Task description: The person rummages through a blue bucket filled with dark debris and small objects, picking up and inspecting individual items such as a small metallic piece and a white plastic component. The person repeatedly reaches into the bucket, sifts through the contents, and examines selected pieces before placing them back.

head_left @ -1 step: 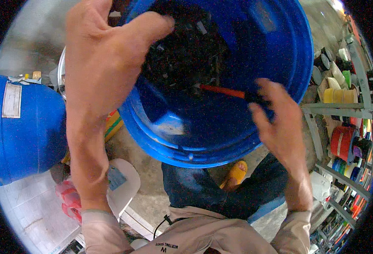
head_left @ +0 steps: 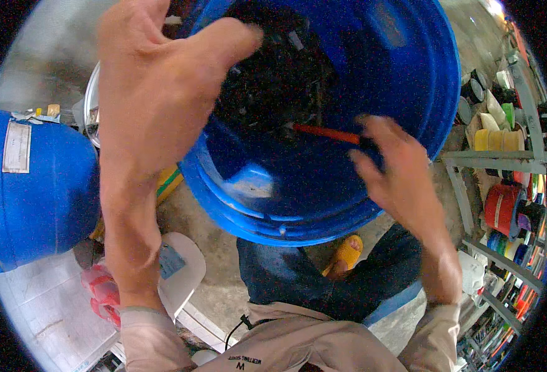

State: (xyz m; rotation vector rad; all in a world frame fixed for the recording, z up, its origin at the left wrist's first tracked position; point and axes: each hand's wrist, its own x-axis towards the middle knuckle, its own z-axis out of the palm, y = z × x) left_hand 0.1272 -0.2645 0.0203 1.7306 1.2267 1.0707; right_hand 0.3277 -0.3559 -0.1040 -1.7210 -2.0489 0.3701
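A large blue barrel [head_left: 273, 239] stands open in front of me, with a heap of dark scraps [head_left: 273, 74] inside. A tool with a red shaft [head_left: 326, 132] and a dark handle lies in it; its far end reaches the scraps. My right hand [head_left: 400, 170] is over the handle, thumb and fingers apart on either side of it, slightly blurred. Large in the upper left, my left hand [head_left: 155, 93] is raised over the barrel's left rim, thumb stretched to the right. Its other fingertips are cut off by the top edge, and I see nothing held in it.
Another blue barrel [head_left: 44, 192] with a white label stands at left. A white stool-like seat [head_left: 190, 266] and a pink plastic bag [head_left: 103, 291] are at lower left. Along the right runs a grey metal rack [head_left: 497, 161] with spools, including a yellow spool [head_left: 500, 139] and a red spool [head_left: 502, 209].
My right hand has moved left along the tool's handle, while the tool stays put. My left hand has shifted slightly to the right.
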